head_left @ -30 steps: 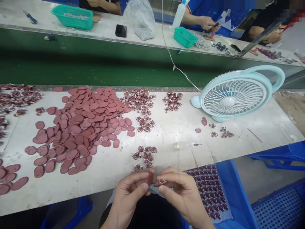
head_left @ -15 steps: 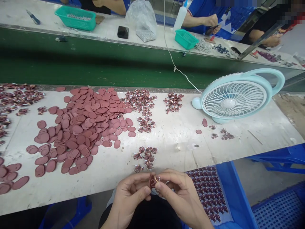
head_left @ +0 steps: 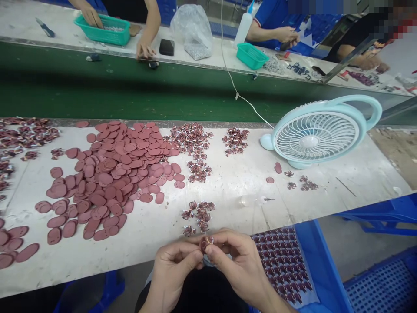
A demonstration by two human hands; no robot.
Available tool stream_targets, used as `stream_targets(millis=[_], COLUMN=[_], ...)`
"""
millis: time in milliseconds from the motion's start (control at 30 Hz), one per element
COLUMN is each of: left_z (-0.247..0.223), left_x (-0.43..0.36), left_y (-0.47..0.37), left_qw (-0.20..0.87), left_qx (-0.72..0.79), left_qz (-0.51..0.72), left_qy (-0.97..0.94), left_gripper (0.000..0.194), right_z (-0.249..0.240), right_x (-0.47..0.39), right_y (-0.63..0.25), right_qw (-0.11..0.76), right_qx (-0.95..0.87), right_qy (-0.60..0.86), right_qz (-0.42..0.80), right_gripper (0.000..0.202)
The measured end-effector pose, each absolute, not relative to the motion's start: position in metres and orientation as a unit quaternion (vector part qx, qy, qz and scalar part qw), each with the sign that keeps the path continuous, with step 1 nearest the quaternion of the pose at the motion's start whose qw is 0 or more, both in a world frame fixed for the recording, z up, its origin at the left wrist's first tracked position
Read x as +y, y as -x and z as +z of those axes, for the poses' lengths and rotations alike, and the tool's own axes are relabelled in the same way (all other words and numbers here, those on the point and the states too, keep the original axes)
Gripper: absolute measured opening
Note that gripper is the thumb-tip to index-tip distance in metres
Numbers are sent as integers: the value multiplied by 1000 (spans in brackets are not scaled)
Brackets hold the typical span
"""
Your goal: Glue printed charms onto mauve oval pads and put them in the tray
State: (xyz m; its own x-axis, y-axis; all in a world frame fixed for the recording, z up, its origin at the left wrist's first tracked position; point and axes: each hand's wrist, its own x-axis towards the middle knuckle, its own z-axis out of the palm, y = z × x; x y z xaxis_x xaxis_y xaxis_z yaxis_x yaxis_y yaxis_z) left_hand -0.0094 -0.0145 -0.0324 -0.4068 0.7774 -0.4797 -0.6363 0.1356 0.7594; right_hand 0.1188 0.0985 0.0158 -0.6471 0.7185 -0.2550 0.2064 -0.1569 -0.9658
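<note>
Close to the table's front edge, my left hand [head_left: 177,265] pinches a reddish-brown oval disc [head_left: 203,244] between thumb and fingers. My right hand [head_left: 239,256] is closed on a small brown piece with a light curved edge [head_left: 210,240], pressed against the disc; my fingertips cover much of both. Just beyond my hands lies a small cluster of similar brown pieces [head_left: 202,213]. A large heap of reddish-brown oval discs [head_left: 107,174] spreads to the left.
A light-blue fan [head_left: 317,134] stands at the right, its cord running back. Near it lies a clear needle-tipped bottle [head_left: 250,200]. Below right, a blue crate [head_left: 325,261] holds a sheet of brown pieces [head_left: 283,261]. Co-workers' hands [head_left: 146,48] work at the far bench beside a green basket [head_left: 104,37].
My hands, with the disc and small piece, have shifted slightly left and up, and the disc is turned more toward me. Across the bench, a co-worker's hands have come into the basket and onto the bench edge.
</note>
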Motion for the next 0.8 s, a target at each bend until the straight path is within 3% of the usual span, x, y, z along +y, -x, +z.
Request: stream_targets(millis=[300,367,467,533,800], left_z=[-27,-28,-40,-53,-70], left_x=[-18,-21,-22,-20,-17], left_y=[9,23,68,107,191], left_qw=[483,429,212,48,2], left_qx=[572,621,756,772,636], left_qz=[657,639,494,279,136], left_qy=[-93,-148,-374,-569,-759], left_gripper=[16,17,16,32,46], right_z=[-13,-22,-29,-31,-56], right_x=[95,97,106,115,124], right_y=[-120,-128,-151,-175,-328], right_qw=[206,222,263,292,374], right_qx=[-415,-342,-274,-261,-317], right_qy=[363,376,425,457,615], right_qz=[808,832,822,798,618], right_gripper=[19,22,27,30,39])
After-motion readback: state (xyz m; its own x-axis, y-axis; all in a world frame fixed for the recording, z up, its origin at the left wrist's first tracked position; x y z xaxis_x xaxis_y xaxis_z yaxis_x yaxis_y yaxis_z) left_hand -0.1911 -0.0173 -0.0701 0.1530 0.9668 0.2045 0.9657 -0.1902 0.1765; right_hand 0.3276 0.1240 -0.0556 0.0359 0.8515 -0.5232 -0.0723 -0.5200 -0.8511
